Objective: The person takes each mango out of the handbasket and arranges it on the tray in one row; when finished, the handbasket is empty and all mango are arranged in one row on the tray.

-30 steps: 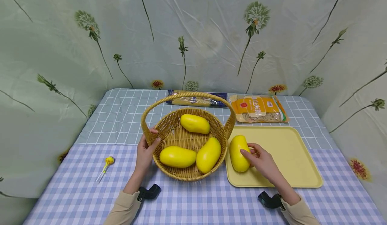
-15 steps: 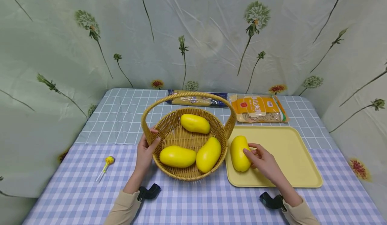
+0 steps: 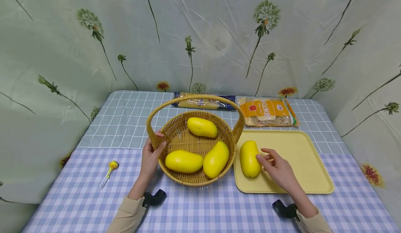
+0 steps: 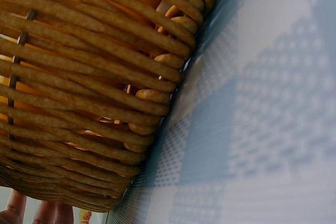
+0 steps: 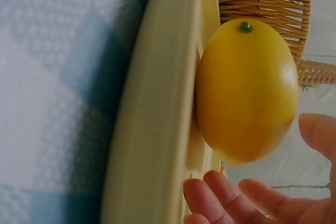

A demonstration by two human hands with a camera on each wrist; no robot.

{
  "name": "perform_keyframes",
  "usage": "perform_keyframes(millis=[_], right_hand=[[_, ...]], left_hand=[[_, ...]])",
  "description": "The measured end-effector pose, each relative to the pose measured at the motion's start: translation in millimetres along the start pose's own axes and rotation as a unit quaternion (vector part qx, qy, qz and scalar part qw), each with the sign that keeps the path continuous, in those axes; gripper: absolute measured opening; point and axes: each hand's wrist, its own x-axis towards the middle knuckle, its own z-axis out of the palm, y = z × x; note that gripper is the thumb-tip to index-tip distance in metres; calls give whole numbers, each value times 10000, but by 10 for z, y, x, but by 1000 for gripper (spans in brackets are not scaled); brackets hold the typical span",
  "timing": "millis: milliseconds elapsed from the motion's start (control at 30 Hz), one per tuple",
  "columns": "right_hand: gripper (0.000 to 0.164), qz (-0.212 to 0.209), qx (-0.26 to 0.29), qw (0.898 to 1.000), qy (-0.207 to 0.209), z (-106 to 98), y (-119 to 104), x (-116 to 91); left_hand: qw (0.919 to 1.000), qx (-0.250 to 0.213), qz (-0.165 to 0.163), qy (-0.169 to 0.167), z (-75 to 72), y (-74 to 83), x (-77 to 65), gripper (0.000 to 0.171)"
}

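In the head view my left hand (image 3: 151, 156) grips the left rim of a round wicker basket (image 3: 175, 139) by the foot of its hoop handle, thumb inside. From the left wrist view, its fingertips (image 4: 55, 213) show past the woven wall. Lying in the basket are a mango at the back (image 3: 202, 127), one at front left (image 3: 184, 161) and one at front right (image 3: 216, 160), all yellow. Another yellow mango (image 3: 250, 158) lies on the left part of a pale yellow tray (image 3: 291, 163). My right hand (image 3: 278, 168) is beside it, fingers loosely bent and apart from the fruit.
Behind the basket lies a blue pasta packet (image 3: 203, 103). An orange noodle bag (image 3: 267, 113) sits behind the tray. On the left of the checked cloth (image 3: 200, 212) is a yellow lollipop (image 3: 111, 170). A flower-print curtain (image 3: 219, 41) hangs behind the table.
My right hand has drawn off to the right, its thumb and fingers coming away from the mango on the tray. That mango has shifted slightly rightward. My left hand and the basket keep their place.
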Motion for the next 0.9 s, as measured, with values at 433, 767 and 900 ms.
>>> perform_keyframes(millis=[433,767,900], right_hand=[[25,-1910,-90,9676,1647,1,-152,-27],[29,-3362,605,9340,1044,74,-449,3],[28,-3677,781,9243,667,135,-599,22]], left_hand=[[10000,68,-7,20,-11,0,4,23],[10000,75,5,6,-1,6,1,22],[10000,91,-12,23,1,11,-3,23]])
